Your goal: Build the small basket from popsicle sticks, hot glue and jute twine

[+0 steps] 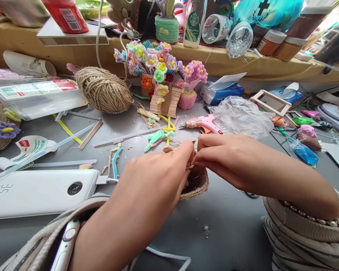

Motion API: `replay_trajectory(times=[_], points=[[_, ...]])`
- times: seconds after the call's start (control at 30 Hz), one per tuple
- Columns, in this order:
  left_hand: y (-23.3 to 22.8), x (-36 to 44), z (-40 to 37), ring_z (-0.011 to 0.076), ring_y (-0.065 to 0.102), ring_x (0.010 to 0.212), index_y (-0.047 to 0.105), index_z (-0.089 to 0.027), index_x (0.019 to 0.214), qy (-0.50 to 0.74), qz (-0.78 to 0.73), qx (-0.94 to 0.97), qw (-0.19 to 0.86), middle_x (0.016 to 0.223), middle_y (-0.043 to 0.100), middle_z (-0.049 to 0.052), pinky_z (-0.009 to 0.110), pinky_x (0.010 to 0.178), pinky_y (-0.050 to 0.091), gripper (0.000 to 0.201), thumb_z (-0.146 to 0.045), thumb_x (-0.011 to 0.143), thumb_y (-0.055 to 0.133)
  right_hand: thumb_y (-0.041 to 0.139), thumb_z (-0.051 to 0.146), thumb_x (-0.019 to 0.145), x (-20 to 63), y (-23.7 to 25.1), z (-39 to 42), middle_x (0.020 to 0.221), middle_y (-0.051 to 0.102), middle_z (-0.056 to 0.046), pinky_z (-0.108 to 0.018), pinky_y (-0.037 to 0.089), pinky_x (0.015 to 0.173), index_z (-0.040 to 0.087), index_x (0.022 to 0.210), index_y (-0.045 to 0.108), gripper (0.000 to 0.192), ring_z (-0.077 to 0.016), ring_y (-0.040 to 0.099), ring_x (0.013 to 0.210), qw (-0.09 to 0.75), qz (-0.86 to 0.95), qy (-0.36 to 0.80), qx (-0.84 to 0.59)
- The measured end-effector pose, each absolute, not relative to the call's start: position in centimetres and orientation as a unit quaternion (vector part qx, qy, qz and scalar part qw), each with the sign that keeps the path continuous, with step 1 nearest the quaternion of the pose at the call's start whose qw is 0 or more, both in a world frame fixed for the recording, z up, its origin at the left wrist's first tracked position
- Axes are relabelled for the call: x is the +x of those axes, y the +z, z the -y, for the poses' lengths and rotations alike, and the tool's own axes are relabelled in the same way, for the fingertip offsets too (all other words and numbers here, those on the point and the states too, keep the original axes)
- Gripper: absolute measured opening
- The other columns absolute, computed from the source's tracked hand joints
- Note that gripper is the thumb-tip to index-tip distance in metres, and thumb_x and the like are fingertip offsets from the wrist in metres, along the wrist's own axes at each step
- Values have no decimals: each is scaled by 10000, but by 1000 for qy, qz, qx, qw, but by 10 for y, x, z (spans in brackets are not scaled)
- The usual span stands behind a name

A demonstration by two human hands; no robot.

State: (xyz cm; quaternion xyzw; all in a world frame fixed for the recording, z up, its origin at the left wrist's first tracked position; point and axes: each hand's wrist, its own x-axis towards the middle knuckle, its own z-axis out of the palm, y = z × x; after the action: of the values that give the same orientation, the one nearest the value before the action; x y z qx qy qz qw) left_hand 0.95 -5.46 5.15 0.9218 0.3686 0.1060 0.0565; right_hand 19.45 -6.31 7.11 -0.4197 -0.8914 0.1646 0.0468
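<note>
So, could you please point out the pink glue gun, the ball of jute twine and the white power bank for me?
pink glue gun (205, 123): head view, on its body.
ball of jute twine (104, 89): head view, middle of the wound twine.
white power bank (39, 192): head view, on its top face.

Two hands: left hand (155, 177), right hand (228, 160).
One small twine basket (196, 184).
One ball of twine (103, 89).
One pink glue gun (205, 123).
One white power bank (39, 192).
Two pots of pipe-cleaner flowers: (151, 62), (192, 81).
One crumpled plastic bag (240, 116).
One red can (65, 15).
</note>
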Motion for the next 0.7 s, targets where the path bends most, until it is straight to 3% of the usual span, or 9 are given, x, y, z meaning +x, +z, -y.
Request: replay_trajectory(times=[0.4,0.7], points=[[52,8,57,130,553,511,390,-238,867,103,-366,919,103,647,599,-74,226,441,279,122,-170,798,464,401,121,826,195,69,65,805,538,-18,-242,383,594,188,881,605,222,-113,492,708,52,889,177,-420],[52,10,58,129,562,529,400,-234,861,121,-366,916,114,672,591,-79,239,447,274,103,-167,817,463,400,160,835,194,69,66,845,554,-46,-232,409,623,179,753,583,201,-116,518,739,55,888,169,-425]])
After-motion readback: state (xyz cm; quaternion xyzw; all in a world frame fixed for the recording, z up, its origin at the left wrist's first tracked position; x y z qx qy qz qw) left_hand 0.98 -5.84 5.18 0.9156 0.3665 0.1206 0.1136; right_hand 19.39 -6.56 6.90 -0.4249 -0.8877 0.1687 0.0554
